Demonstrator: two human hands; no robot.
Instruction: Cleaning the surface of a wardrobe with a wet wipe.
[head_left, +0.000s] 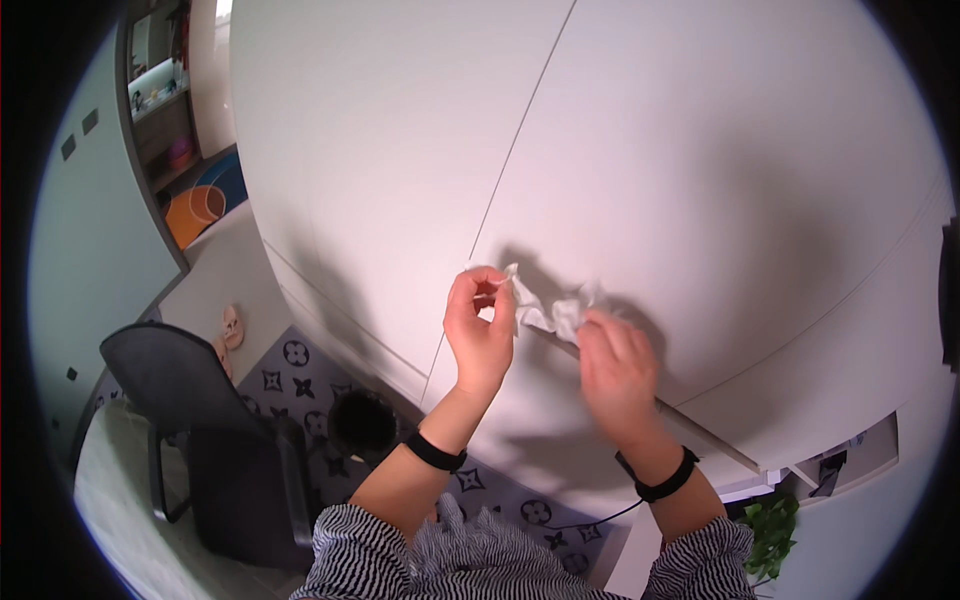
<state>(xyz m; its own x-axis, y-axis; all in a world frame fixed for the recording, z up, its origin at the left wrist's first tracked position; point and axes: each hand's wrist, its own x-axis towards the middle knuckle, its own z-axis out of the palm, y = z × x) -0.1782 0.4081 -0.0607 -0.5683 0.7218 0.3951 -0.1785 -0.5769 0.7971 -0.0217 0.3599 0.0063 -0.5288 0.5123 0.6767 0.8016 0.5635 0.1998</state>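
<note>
A crumpled white tissue (531,312) stretches between my two hands in front of large white cabinet doors (370,130). My left hand (482,330) pinches its left end between thumb and fingers, close to the thin seam dividing the doors. At the other end, my right hand (618,370) grips a bunched part; motion blurs the fingertips slightly. Whether this is one piece or two cannot be made out. Below the tissue, a long slim handle strip (710,436) slants down to the right, partly hidden by my right hand and wrist.
A black office chair (235,460) stands at lower left, beside a dark round bin (362,422) on a patterned grey mat (290,375). Pink slippers (232,327) lie beyond the chair. At lower right are a leafy plant (772,535) and an open shelf (865,450).
</note>
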